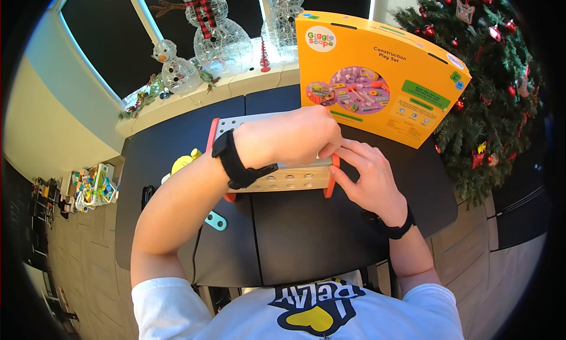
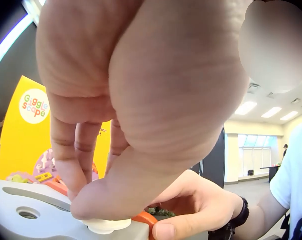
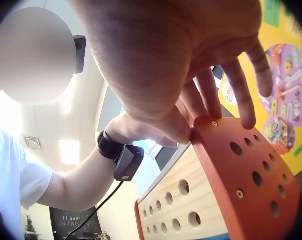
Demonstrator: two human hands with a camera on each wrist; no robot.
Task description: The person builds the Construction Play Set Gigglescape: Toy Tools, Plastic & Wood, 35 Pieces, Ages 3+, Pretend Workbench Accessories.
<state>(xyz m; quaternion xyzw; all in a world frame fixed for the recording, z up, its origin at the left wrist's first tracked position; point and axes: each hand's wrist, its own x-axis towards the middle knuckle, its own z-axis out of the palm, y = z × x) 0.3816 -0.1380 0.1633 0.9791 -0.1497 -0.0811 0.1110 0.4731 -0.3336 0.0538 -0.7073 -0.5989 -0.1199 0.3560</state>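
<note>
A wooden toy bench with a grey top [image 2: 46, 220], red end panels [image 3: 248, 175] and a holed wooden side [image 3: 176, 200] stands on the dark table. Over the top's right end, my left hand [image 1: 289, 137] pinches a white round piece [image 2: 108, 226] with thumb and fingers, against the grey surface. My right hand [image 1: 371, 178] is at the red end panel, its thumb at the upper corner and its fingers extended along the top edge in the right wrist view. The left hand hides most of the bench top in the head view.
A yellow box [image 1: 377, 75] stands behind the bench. Yellow toy pieces [image 1: 184, 162] lie left of the bench, and a teal strip with holes [image 1: 216, 220] lies in front. Behind are lit snowmen [image 1: 218, 39] on a sill and a decorated tree [image 1: 477, 104] at right.
</note>
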